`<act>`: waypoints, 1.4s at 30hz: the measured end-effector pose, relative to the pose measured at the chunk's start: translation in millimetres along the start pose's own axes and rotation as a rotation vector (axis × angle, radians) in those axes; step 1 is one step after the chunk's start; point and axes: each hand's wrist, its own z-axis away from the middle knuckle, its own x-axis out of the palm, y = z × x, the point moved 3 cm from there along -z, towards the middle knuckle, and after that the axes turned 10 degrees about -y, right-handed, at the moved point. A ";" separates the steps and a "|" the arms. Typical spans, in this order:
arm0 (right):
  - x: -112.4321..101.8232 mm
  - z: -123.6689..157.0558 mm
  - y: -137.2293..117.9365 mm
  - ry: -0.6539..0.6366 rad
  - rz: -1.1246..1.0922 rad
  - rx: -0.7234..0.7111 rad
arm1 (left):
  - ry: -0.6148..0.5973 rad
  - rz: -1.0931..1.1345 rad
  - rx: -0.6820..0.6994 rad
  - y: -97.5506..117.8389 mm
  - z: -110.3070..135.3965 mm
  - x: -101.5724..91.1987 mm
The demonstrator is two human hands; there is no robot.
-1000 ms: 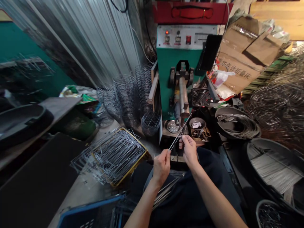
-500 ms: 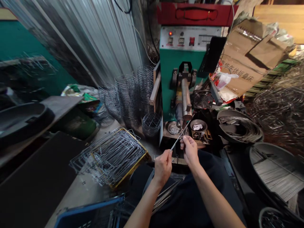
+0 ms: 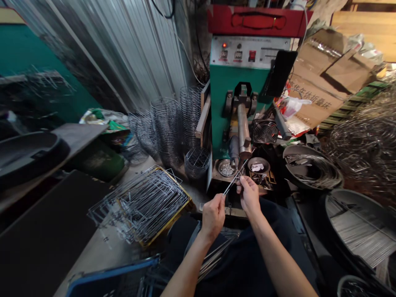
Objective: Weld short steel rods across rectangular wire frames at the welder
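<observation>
— what lies left of the hands?
— a pile of flat wire frames (image 3: 145, 204), well out from the left hand (image 3: 213, 216). that hand is closed, its fingertips pinching the near end of a thin wire rod (image 3: 231, 184). it may be more than one rod, too fine to tell.
— how does the rod run?
— its long axis slants away from the body, up and to the right. it goes from the left hand past the right hand (image 3: 249, 196) toward the green machine (image 3: 239, 82). the far tip sits just under the machine's metal cylinder (image 3: 243, 128). i cannot tell whether it touches.
— and the right hand?
— closed too, pinching the rod nearer its middle, so it is the hand closer to the machine. the hands are apart, joined only by the rod.
— further right?
— a dark tub (image 3: 340, 193) of straight wires, well off from the right hand.
</observation>
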 end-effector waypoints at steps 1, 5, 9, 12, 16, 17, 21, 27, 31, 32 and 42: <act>0.1 -0.6 0.1 0.003 -0.009 0.001 | 0.001 -0.001 0.002 0.3 -0.5 0.2; 1.0 -1.5 0.5 0.008 -0.029 0.000 | 0.008 0.002 0.004 0.1 -1.2 0.4; 1.5 -0.5 0.3 0.014 -0.013 -0.007 | 0.018 0.005 0.006 0.2 -0.4 -0.1; 1.9 0.2 -0.4 0.006 0.012 -0.010 | 0.022 0.012 0.008 0.8 -0.2 0.3; 2.0 0.0 -1.5 -0.007 0.029 -0.027 | 0.031 0.016 0.006 0.6 -0.8 1.2; 1.9 -0.2 -1.5 -0.007 0.027 -0.026 | 0.035 0.017 0.005 0.3 -1.0 1.3; 2.1 -2.0 -2.0 -0.008 0.018 -0.026 | 0.042 0.017 0.011 -0.6 -2.9 0.6; 4.2 -4.5 -2.8 -0.017 0.003 -0.007 | 0.036 0.004 0.016 -2.4 -5.7 -0.7; 2.7 -5.5 -0.9 -0.010 -0.002 0.023 | 0.027 -0.024 0.021 -3.3 -6.4 -1.2; 2.3 -5.7 -0.4 -0.013 -0.002 0.027 | 0.024 -0.031 0.021 -3.4 -6.5 -1.5; -7.1 -7.0 -10.4 0.002 0.068 -0.022 | -0.047 -0.017 0.072 -3.7 -16.4 -3.9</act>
